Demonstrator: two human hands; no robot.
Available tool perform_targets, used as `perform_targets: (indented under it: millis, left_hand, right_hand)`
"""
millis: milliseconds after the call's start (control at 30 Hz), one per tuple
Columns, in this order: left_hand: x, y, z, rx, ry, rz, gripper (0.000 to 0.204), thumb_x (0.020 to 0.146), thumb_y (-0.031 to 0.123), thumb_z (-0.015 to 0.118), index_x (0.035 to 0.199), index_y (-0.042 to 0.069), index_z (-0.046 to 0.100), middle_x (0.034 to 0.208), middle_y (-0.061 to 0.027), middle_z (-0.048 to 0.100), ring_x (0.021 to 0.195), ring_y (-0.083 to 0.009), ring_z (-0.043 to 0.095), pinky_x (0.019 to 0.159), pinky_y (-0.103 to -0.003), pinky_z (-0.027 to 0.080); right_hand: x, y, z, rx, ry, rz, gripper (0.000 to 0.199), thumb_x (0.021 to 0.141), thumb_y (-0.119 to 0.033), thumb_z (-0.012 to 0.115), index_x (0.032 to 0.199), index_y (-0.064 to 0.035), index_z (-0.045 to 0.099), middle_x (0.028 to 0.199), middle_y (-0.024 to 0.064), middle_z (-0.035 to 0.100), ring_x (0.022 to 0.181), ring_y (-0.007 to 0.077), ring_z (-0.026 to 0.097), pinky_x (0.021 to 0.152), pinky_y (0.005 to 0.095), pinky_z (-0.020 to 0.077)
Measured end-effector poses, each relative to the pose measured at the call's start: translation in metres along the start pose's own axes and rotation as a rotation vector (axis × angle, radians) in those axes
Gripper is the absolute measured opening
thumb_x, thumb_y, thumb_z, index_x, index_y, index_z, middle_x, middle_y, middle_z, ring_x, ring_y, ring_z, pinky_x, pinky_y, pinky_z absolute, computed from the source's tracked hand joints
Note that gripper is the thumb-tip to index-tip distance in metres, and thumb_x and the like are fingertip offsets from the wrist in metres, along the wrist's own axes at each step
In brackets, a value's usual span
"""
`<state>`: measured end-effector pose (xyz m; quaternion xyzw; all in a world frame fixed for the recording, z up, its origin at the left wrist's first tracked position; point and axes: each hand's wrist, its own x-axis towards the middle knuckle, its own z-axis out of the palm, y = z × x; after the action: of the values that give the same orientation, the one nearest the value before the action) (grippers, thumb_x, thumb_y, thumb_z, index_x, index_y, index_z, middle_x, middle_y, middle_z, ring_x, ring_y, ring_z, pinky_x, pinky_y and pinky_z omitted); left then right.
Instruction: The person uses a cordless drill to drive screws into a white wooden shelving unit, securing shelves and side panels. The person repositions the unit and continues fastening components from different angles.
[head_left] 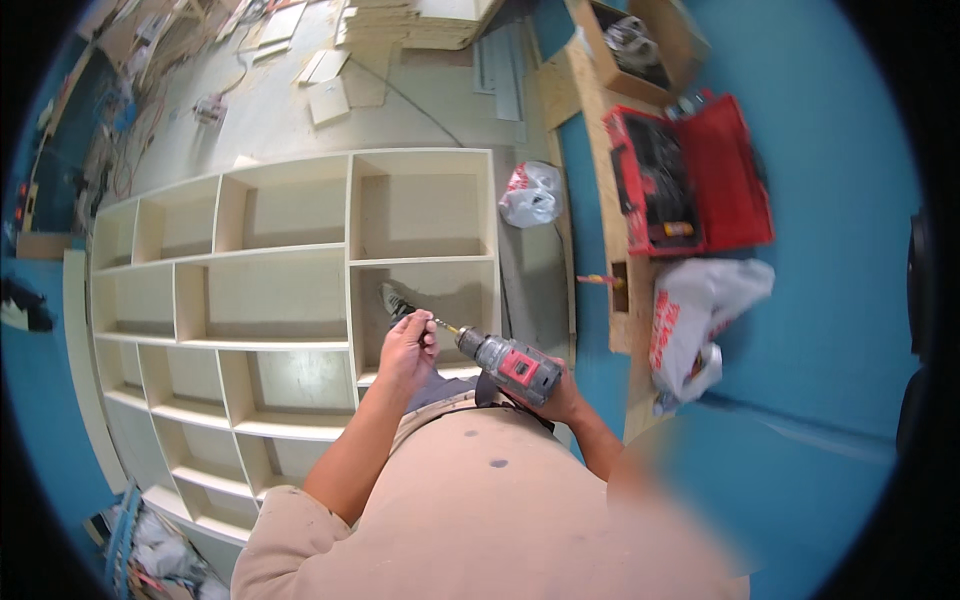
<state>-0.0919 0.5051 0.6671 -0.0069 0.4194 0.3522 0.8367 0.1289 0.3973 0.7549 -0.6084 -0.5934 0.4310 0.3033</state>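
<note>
My right hand (563,398) grips a grey and red cordless drill (508,363) at waist height, its bit pointing left. My left hand (407,347) is closed at the tip of the bit, pinching something small I cannot make out. Both hands hover over the right side of a large pale wooden shelf unit (347,257) that lies flat on the floor, divided into several open compartments. One shoe (392,300) shows inside a compartment just beyond my left hand.
A long wooden plank (598,150) runs along the right with an open red tool case (690,177) and a white plastic bag (695,315) on it. Another white bag (531,193) lies by the shelf corner. Board offcuts (330,95) and cables litter the far floor.
</note>
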Motion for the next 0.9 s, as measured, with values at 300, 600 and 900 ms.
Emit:
perform_targets:
  millis: [300, 600, 900]
  left_hand:
    - [0.061, 0.131, 0.010, -0.184, 0.056, 0.042, 0.020, 0.097, 0.026, 0.060, 0.091, 0.008, 0.059, 0.065, 0.0011, 0.052, 0.057, -0.0090, 0.045, 0.049, -0.023, 0.036]
    - [0.087, 0.221, 0.044, -0.157, 0.173, 0.362, 0.021, 0.099, 0.029, 0.056, 0.095, 0.010, 0.060, 0.065, 0.0051, 0.047, 0.054, -0.0062, 0.037, 0.049, -0.022, 0.030]
    - [0.206, 0.219, -0.010, -0.238, 0.576, 0.538, 0.021, 0.102, 0.025, 0.051, 0.093, 0.007, 0.056, 0.062, 0.0036, 0.041, 0.052, -0.0064, 0.037, 0.047, -0.023, 0.031]
  right_hand:
    - [0.191, -0.049, 0.006, 0.075, -0.269, 0.084, 0.047, 0.077, -0.011, 0.079, 0.120, -0.0020, 0.062, 0.109, 0.0124, 0.069, 0.093, 0.0179, 0.066, 0.086, 0.0305, 0.0506]
    - [0.313, -0.066, 0.019, 0.301, -0.371, 0.182, 0.046, 0.077, -0.011, 0.077, 0.118, 0.0001, 0.061, 0.104, 0.0121, 0.069, 0.091, 0.0133, 0.064, 0.087, 0.0295, 0.0499]
    - [0.434, 0.045, 0.066, 0.645, -0.736, 0.654, 0.037, 0.081, 0.005, 0.065, 0.117, -0.0042, 0.060, 0.105, 0.0067, 0.068, 0.084, 0.0133, 0.062, 0.079, 0.0294, 0.0515]
